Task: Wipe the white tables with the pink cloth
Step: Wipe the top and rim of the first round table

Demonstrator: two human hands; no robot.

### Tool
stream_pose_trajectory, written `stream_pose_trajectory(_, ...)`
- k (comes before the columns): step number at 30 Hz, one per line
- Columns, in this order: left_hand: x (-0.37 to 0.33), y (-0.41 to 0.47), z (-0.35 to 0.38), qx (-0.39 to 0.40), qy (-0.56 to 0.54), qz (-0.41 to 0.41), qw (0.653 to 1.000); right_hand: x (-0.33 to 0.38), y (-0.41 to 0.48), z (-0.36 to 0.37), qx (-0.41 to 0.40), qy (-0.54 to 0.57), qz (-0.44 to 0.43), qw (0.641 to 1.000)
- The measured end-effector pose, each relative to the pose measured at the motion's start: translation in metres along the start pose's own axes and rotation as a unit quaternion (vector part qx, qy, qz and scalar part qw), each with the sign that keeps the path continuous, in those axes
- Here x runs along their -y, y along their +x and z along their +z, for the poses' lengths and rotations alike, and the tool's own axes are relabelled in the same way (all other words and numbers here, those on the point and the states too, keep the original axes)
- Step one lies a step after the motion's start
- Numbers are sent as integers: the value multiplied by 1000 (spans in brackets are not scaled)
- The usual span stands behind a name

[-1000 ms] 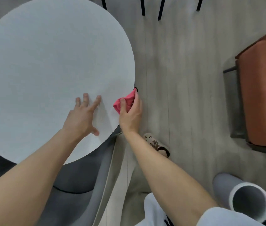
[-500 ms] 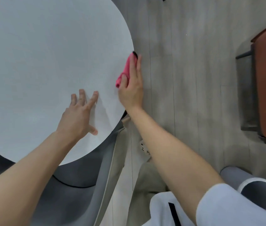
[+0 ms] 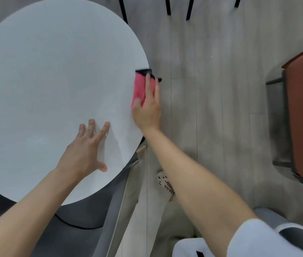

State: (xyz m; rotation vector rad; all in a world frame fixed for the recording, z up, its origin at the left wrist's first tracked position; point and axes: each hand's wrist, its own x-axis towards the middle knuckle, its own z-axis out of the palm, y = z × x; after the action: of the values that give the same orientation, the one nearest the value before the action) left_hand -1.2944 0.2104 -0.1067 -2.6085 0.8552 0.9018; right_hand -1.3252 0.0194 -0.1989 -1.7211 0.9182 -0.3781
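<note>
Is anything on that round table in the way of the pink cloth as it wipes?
Only the person's own left hand, spread flat on the white table. The right hand presses the pink cloth at the rim.

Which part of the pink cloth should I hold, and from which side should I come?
Probably its long middle, from the right: the pink cloth lies lengthwise along the white table's rim under the right hand, so a grip with thumb on top and fingers over the side suits it.
</note>
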Motion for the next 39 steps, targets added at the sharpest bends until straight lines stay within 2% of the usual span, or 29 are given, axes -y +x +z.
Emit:
stream_pose_trajectory(3,-5,2,-22,-14,15,1,1000,22,69,-10,49,-20,32,998)
stream_pose_trajectory(5,-10,14,-46,-47,32,8,998,24,78,-14,55,-33,42,997)
stream_pose_trajectory(9,-25,63,-92,-86,-2,-12,996,6,15,-9,36,-23,53,998)
stream_pose_trajectory(11,-37,91,-107,-82,-29,-25,996,-1,-29,-12,54,-22,74,996)
stream_pose_trajectory(14,-51,125,-123,-47,-6,-42,998,-6,-53,-21,100,-12,60,993)
stream_pose_trajectory(19,-56,154,-130,5,1,-47,999,14,66,-11,68,-18,31,997)
stream_pose_trajectory(23,-48,162,-125,1,10,-27,1000,33,123,-8,108,-9,9,994)
stream_pose_trajectory(28,-44,166,-120,-16,26,-10,999,5,25,-20,59,-8,-30,998)
stream_pose_trajectory(30,-43,166,-119,-23,31,-9,999,-6,-21,-27,79,-51,-52,994)
stream_pose_trajectory(32,-43,168,-118,-25,37,-7,999,-7,-26,-26,104,-57,-28,993)
stream_pose_trajectory(35,-42,169,-116,-27,38,-8,999,13,54,-13,92,-50,-9,994)
stream_pose_trajectory(39,-41,168,-113,-32,46,-5,998,49,197,3,192,-109,-49,974)
